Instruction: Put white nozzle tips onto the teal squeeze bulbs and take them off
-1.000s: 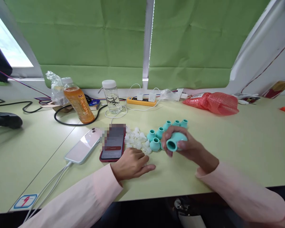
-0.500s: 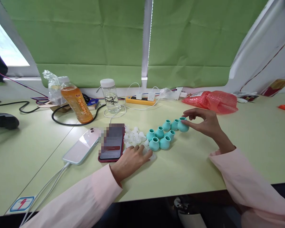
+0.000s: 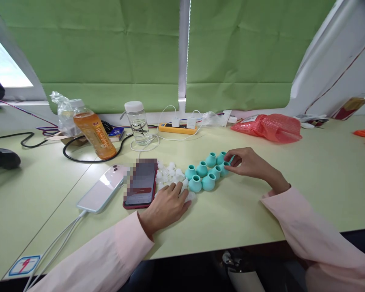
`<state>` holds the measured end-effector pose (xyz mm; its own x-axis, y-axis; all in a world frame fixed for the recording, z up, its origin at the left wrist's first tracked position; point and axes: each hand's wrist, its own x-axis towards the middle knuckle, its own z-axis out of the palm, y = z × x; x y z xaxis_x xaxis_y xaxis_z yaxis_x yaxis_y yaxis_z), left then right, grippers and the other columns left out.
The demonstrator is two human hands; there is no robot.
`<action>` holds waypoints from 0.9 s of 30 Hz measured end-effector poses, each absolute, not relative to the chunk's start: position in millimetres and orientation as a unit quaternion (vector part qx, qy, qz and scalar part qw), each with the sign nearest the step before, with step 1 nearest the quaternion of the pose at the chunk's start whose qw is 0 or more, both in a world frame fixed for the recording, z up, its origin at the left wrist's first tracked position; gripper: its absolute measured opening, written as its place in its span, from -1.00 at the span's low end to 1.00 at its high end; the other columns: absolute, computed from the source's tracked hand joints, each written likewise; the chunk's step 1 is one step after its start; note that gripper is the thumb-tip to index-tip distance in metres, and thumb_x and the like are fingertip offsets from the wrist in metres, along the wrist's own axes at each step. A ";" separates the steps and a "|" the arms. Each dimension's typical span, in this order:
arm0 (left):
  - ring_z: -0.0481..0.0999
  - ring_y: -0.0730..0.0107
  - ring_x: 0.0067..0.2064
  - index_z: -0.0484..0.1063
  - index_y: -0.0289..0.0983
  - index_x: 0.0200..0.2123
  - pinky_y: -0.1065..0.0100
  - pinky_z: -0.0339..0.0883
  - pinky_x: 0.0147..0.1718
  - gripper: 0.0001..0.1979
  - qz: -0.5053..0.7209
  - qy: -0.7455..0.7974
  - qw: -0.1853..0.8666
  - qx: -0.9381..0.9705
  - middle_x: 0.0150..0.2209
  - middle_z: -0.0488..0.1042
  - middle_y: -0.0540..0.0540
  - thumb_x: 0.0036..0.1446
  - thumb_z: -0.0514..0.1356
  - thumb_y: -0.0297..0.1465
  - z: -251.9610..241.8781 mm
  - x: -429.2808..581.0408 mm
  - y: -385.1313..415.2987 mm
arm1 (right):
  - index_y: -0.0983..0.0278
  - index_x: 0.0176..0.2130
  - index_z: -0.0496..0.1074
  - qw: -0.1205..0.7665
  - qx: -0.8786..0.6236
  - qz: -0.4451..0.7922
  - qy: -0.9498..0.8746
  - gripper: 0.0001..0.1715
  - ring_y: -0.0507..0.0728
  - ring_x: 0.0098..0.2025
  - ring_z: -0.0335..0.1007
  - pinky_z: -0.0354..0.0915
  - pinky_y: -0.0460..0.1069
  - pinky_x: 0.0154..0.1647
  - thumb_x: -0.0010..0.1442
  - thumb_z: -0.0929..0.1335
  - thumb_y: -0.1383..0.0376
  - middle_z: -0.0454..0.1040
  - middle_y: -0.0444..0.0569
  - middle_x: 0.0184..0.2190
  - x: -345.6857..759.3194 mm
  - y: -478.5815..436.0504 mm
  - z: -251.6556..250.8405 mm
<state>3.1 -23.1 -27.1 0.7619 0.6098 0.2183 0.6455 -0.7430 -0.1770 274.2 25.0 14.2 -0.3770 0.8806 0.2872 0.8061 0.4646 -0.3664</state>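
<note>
Several small turquoise vase-shaped pieces [image 3: 208, 182] with round bellies and open necks stand grouped on the table. My right hand [image 3: 246, 164] pinches the neck of the turquoise vase-shaped piece [image 3: 225, 169] at the group's right side between thumb and fingers; it sits against its neighbours. Left of the group lies a pile of small translucent white pieces [image 3: 169, 173]. Resting on the near side of that pile is my left hand [image 3: 168, 204], palm down, its fingers lying apart over the white pieces. The fingertips partly cover what lies beneath them.
A phone in a red case [image 3: 140, 182] and a pale phone [image 3: 101, 188] with cables lie at the left. Behind them stand an orange drink bottle [image 3: 95, 136] and a clear bottle [image 3: 139, 125]. A yellow power strip [image 3: 177, 129] and red bubble wrap [image 3: 270, 127] lie further back.
My right hand has brought the turquoise piece left and toward me, from the back right end into the group's right side. My left hand stays on the white pile. The view has shifted slightly.
</note>
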 end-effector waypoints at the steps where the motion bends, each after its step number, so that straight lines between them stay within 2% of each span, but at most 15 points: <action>1: 0.36 0.23 -0.33 0.26 -0.30 -0.24 0.23 0.29 -0.43 -0.76 -0.081 -0.339 0.112 -0.930 -0.32 0.32 -0.16 0.14 -0.11 -0.34 -26.4 2.9 -23.0 | 0.30 -0.43 0.36 0.222 -0.510 0.077 -0.827 -0.89 0.02 -0.55 0.36 0.29 -0.10 -0.55 -0.08 0.31 0.33 0.43 -0.09 -0.50 273.8 25.3 13.3; 7: 0.37 0.25 -0.35 0.29 -0.31 -0.24 0.27 0.27 -0.44 -0.74 -0.140 -0.353 0.075 -0.922 -0.39 0.35 -0.14 0.13 -0.09 -0.32 -26.4 0.3 -21.7 | 0.29 -0.49 0.36 0.195 -0.502 -0.018 -0.842 -0.91 0.07 -0.46 0.36 0.26 -0.07 -0.47 -0.07 0.30 0.31 0.43 -0.07 -0.49 270.5 27.9 8.8; 9: 0.37 0.29 -0.36 0.30 -0.31 -0.26 0.30 0.26 -0.45 -0.74 -0.171 -0.358 0.068 -0.915 -0.41 0.35 -0.13 0.12 -0.08 -0.29 -27.7 -0.8 -21.2 | 0.28 -0.46 0.36 0.213 -0.501 -0.080 -0.835 -0.90 0.11 -0.39 0.37 0.25 -0.05 -0.46 -0.08 0.31 0.29 0.44 -0.06 -0.44 268.4 26.7 8.0; 12: 0.34 0.37 -0.44 0.33 -0.31 -0.40 0.37 0.21 -0.50 -0.74 -0.237 -0.362 0.071 -0.899 -0.49 0.34 -0.09 0.09 -0.04 -0.26 -29.3 -2.3 -20.9 | 0.25 -0.37 0.35 0.367 -0.457 -0.173 -0.792 -0.83 0.16 -0.30 0.36 0.27 0.00 -0.40 -0.09 0.33 0.29 0.43 -0.01 -0.35 257.2 18.5 3.4; 14: 0.29 0.43 -0.51 0.28 -0.31 -0.54 0.41 0.16 -0.55 -0.73 -0.277 -0.347 0.072 -0.893 -0.57 0.30 -0.06 0.08 -0.01 -0.27 -29.5 -2.9 -21.5 | 0.22 -0.30 0.32 0.476 -0.379 -0.199 -0.768 -0.74 0.15 -0.30 0.35 0.29 0.04 -0.35 -0.10 0.35 0.33 0.41 0.00 -0.36 241.6 7.2 -3.1; 15: 0.26 0.46 -0.54 0.24 -0.30 -0.59 0.42 0.13 -0.57 -0.72 -0.296 -0.331 0.068 -0.893 -0.61 0.28 -0.03 0.08 0.01 -0.28 -29.3 -3.1 -21.9 | 0.21 -0.25 0.31 0.498 -0.332 -0.193 -0.777 -0.69 0.14 -0.31 0.35 0.30 0.04 -0.36 -0.10 0.35 0.35 0.41 -0.01 -0.36 231.7 0.2 -7.0; 17: 0.21 0.49 -0.57 0.18 -0.29 -0.64 0.44 0.09 -0.59 -0.70 -0.327 -0.296 0.052 -0.896 -0.65 0.23 0.00 0.08 0.01 -0.30 -28.6 -3.4 -22.9 | 0.22 -0.17 0.26 0.466 -0.248 -0.151 -0.836 -0.58 0.13 -0.29 0.34 0.31 0.05 -0.34 -0.10 0.36 0.34 0.40 0.01 -0.30 210.2 -14.1 -15.3; 20: 0.17 0.50 -0.59 0.15 -0.29 -0.64 0.44 0.04 -0.62 -0.69 -0.345 -0.251 0.037 -0.904 -0.68 0.21 0.01 0.11 -0.01 -0.30 -28.3 -3.7 -23.6 | 0.29 -0.10 0.22 0.404 -0.194 -0.108 -0.887 -0.54 0.13 -0.26 0.33 0.32 0.05 -0.31 -0.05 0.34 0.34 0.41 0.04 -0.29 184.2 -29.5 -25.4; 24: 0.18 0.48 -0.58 0.17 -0.29 -0.62 0.43 0.01 -0.62 -0.68 -0.322 -0.233 0.039 -0.917 -0.65 0.23 0.00 0.11 -0.02 -0.27 -30.5 -4.0 -23.4 | 0.32 -0.09 0.19 0.412 -0.206 -0.063 -0.886 -0.60 0.08 -0.35 0.36 0.34 -0.01 -0.36 0.03 0.29 0.36 0.42 -0.03 -0.44 173.6 -34.4 -33.0; 27: 0.19 0.47 -0.57 0.20 -0.30 -0.61 0.42 0.03 -0.61 -0.68 -0.299 -0.248 0.028 -0.921 -0.63 0.24 -0.02 0.10 -0.02 -0.25 -31.1 -4.3 -23.6 | 0.32 -0.10 0.20 0.425 -0.231 -0.017 -0.875 -0.60 0.06 -0.37 0.36 0.32 -0.06 -0.38 0.02 0.31 0.35 0.41 -0.06 -0.46 174.6 -33.9 -37.3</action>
<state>-4.3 -23.6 -31.1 0.6989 0.4398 0.5640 0.4733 -0.8756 0.0962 174.6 -33.9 -37.3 -0.5323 0.3892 0.7518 0.4187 0.8929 -0.1658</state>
